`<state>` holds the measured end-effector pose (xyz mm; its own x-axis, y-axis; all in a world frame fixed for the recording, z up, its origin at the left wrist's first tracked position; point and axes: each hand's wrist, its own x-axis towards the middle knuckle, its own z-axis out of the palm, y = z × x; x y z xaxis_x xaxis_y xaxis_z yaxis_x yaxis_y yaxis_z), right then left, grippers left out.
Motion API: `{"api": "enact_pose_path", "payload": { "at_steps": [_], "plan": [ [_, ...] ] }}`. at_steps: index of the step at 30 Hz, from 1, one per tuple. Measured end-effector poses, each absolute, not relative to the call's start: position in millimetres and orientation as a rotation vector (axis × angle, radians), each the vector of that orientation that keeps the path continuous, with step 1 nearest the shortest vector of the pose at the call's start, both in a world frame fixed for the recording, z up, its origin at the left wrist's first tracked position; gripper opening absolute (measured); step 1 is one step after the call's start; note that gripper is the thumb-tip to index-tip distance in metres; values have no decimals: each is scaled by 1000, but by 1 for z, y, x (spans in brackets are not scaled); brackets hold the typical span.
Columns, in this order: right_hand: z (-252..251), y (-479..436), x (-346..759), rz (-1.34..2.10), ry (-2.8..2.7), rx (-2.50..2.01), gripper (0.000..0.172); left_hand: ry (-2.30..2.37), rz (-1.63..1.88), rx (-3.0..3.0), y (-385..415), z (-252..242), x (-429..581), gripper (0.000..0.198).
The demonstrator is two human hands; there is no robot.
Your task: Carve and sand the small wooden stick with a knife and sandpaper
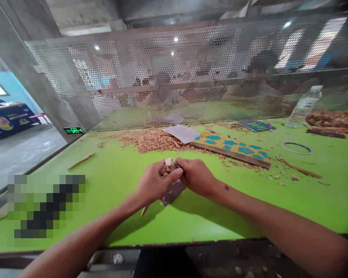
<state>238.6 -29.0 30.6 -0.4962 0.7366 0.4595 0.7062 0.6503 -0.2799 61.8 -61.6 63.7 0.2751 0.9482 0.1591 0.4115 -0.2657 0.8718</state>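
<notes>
The head view shows me the left hand (151, 181), fingers curled round a pale wood piece (169, 161) and meeting the right hand (199, 175) above the counter (220, 216), probably to steady it. The right fingers are bent closed; on what, I can't tell. Set back, likely for elbow room: one sheet (182, 133), one bottle (304, 106), two painted boards (229, 145). Two sticks (81, 161) lie loose.

Near the middle, a piece (169, 161) sits between the fingers (174, 176) of both hands. Beyond, on the surface (118, 170), shavings (147, 142) lie left of a sheet (182, 134), a board (232, 148) to its right. Far right, a bottle (304, 106) stands before the mesh (191, 92).
</notes>
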Motion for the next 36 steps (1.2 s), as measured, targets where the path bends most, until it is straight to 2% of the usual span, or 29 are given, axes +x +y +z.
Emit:
{"api": "enact_pose_path", "payload": {
  "at_steps": [8,14,20,28,36],
  "plan": [
    [36,-28,239,471,-2321,-871,23,1180,898,1842,-59,63,58,41],
    [30,-28,238,405,-2177,-823,26,1139,916,1873,-60,70,56,45],
    [31,-27,240,361,-2307,-883,18,1179,925,1964,-57,65,57,43],
    [36,-32,238,-76,-2427,-1268,20,1274,1039,1916,-62,63,64,43],
    [44,-38,232,-349,-2358,-1428,25,1123,972,1631,-67,66,67,49]
  ]
}}
